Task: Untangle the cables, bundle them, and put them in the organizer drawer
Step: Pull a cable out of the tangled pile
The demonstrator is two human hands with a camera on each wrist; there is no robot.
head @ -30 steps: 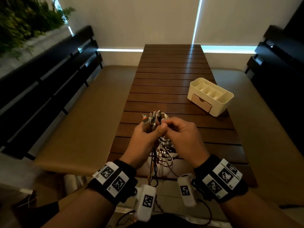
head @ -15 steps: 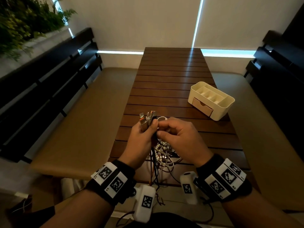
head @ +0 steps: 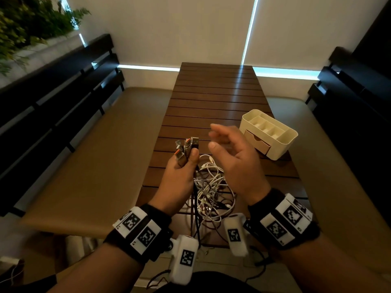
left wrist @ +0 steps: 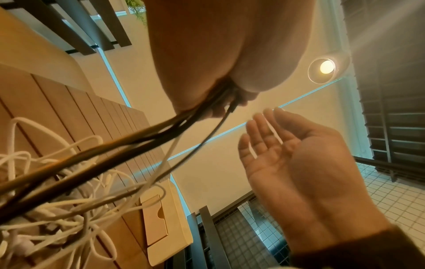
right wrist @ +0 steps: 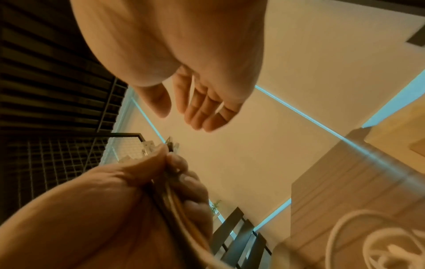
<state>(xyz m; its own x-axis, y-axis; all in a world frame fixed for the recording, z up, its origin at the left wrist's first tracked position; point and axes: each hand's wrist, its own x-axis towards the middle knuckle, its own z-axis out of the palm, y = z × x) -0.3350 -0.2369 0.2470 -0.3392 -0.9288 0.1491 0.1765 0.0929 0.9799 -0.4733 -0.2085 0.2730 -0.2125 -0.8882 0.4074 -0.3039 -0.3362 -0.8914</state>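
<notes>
My left hand (head: 182, 166) grips a bunch of cable ends, with several USB plugs (head: 187, 148) sticking up above its fingers. The dark cables (left wrist: 128, 138) run down from that fist to a tangle of white and dark cables (head: 211, 189) on the wooden table (head: 213, 102). My right hand (head: 230, 149) hovers just right of the plugs, fingers spread and holding nothing; it is empty in the left wrist view too (left wrist: 282, 145). The cream organizer (head: 269, 134) stands at the table's right edge, its small wooden drawer (head: 257, 142) closed.
Tan benches (head: 105, 155) run along both sides of the table, with dark slatted backrests (head: 57, 98) behind them. A plant (head: 27, 22) grows at the upper left. The far half of the table holds nothing.
My right hand has let go of the cable ends and pulled away to the right, fingers now spread. The left hand keeps its grip on the plugs.
</notes>
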